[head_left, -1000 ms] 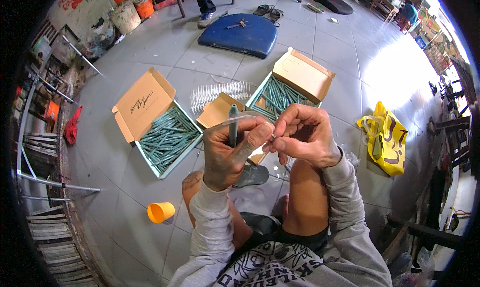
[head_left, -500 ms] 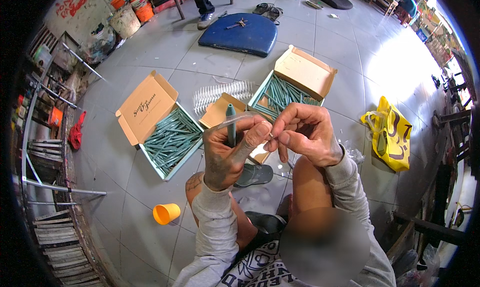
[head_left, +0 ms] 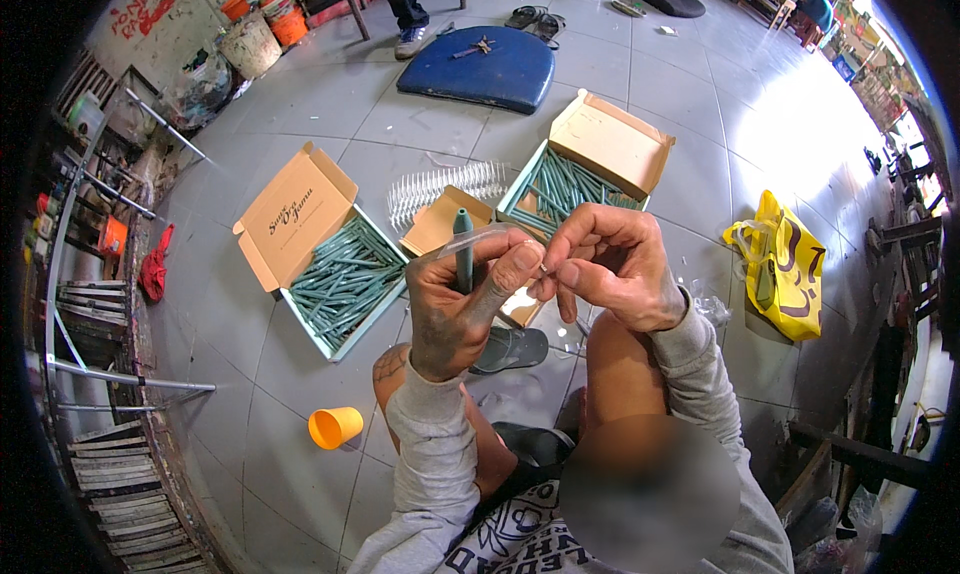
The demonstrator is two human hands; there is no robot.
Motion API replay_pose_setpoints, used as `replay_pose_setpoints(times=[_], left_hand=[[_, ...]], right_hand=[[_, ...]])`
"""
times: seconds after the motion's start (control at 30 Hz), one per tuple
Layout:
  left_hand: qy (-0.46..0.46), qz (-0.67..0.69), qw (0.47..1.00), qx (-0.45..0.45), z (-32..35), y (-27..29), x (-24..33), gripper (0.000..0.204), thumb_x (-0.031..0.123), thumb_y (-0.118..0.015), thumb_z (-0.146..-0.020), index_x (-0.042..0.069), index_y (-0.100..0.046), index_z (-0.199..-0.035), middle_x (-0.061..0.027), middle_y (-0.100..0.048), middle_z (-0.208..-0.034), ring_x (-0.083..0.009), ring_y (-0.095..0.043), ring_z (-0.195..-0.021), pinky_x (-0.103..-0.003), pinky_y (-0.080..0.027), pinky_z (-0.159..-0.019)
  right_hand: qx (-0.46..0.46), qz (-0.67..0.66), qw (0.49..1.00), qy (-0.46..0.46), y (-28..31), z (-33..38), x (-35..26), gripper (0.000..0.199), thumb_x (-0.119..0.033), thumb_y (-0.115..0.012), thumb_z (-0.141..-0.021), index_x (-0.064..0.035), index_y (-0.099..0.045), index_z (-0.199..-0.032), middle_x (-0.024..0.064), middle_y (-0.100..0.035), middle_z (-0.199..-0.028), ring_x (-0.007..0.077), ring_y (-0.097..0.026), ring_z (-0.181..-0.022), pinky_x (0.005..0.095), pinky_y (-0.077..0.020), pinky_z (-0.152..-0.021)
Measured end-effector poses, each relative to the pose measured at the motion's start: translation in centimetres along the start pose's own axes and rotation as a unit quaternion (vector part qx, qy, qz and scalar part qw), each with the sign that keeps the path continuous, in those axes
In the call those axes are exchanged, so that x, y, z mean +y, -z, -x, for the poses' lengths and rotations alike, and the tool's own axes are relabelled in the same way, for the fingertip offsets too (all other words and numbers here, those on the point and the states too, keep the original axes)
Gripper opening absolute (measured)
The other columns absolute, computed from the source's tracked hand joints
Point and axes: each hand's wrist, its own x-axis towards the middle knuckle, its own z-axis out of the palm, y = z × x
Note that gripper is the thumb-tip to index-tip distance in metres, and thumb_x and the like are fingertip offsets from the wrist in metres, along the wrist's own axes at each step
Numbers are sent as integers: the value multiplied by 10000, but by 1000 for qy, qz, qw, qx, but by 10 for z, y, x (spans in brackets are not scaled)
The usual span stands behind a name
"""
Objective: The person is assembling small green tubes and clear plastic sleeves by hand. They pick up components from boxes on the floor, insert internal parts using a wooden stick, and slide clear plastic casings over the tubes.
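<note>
My left hand [head_left: 440, 314] is closed around a green pen barrel [head_left: 462, 252] that stands upright between its fingers, with an opening at its top. A thin clear plastic tube [head_left: 480, 236] lies across the same fingers. At the left thumb and forefinger tips, my right hand [head_left: 628, 272] pinches something pale, too small to name; the fingertips of both hands meet there. Beyond the hands, an open carton of green pen barrels [head_left: 345, 279] sits to the left and a second such carton [head_left: 612, 142] to the right. Between them lie a small brown box [head_left: 447, 222] and a row of clear tubes [head_left: 440, 189].
An orange cup [head_left: 336, 428] lies on its side at the lower left. A yellow plastic bag [head_left: 790, 274] rests at the right. A blue cushion [head_left: 480, 69] is on the tiles ahead, near another person's shoe [head_left: 410, 41]. A metal frame [head_left: 130, 377] borders the left.
Both hands keep nearly the same pose, fingertips together. The pen barrel's tip has tilted slightly in my left hand. The rest of the scene has barely shifted.
</note>
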Motion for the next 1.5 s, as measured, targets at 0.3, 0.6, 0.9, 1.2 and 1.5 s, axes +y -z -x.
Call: replay_pose_setpoints(times=[0.3,0.6,0.9,1.2,1.5], left_hand=[[-4,10,1000,-1,0,1,-2,187,136,-728,-940,-40,-736,-1001,-96,-727,-870,-122,-684,-742,-249,-547,-655],[0,-1,999,35,1,-1,-13,187,155,-755,-926,-12,-744,-1009,-72,-726,-895,-80,-629,-700,-214,-486,-604],[-11,41,996,72,0,-10,-16,204,179,-767,-918,-1,-740,-1010,-31,-706,-860,-46,-558,-659,-192,-421,-578],[-80,-10,992,95,-2,-11,-24,190,171,-766,-917,-4,-752,-989,-25,-713,-835,-20,-527,-638,-178,-372,-546],[-57,-44,992,107,1,-16,-20,149,115,-775,-889,-12,-750,-962,-50,-717,-832,-90,-627,-745,-241,-480,-673]], right_hand=[[-9,4,1000,10,1,0,2,130,-58,-598,-938,55,-614,-1000,126,-710,-822,125,-659,-613,244,-540,-534],[54,20,998,4,-9,1,-3,99,-50,-636,-933,38,-620,-975,47,-670,-814,74,-621,-692,220,-488,-596],[68,-17,997,8,-13,0,-5,107,-47,-608,-939,34,-620,-1008,55,-665,-812,86,-624,-682,213,-494,-563],[62,-6,997,35,-12,-2,-2,110,-40,-603,-950,44,-606,-1021,79,-675,-788,85,-611,-618,217,-476,-523],[88,17,996,21,-11,1,0,107,-55,-645,-944,36,-606,-986,53,-662,-767,63,-589,-615,212,-455,-520]])
